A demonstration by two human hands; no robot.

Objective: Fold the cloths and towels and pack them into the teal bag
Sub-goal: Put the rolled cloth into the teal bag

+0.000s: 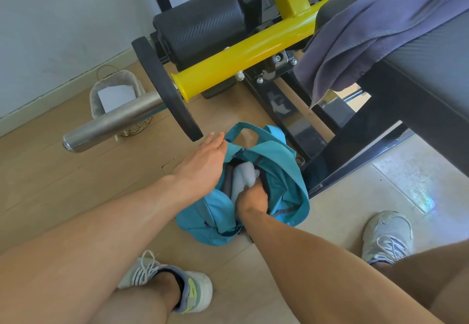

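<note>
The right hand [252, 198] was sunk into the mouth of the teal bag [276, 168], its fingers curled tight around a pale grey cloth [245, 176] that bulged up just beyond the knuckles, half inside the opening. The fingertips themselves were buried in the fabric and could not be seen. To the left of that fist, the left hand [203, 162] lay flat with straight fingers held close together, its fingertips touching the bag's upper rim beside the carry handle [243, 129]; whether the thumb hooked the edge I could not tell.

The bag sat slumped on the floor [76, 176] directly under both hands, its zipped flap falling open to the right of the gripping hand. Just past the left fingertips hung a black weight plate [165, 87] on a steel bar [114, 120], joined to the yellow frame [241, 52] of a gym machine. Farther out and to the right, a purple-grey towel [368, 34] was draped over the black padded bench [431, 57], hanging off its near edge. Beyond the bar to the left stood a woven basket [114, 95] by the wall. Nearer than the hands, two sneakers [385, 237] rested on the floor.
</note>
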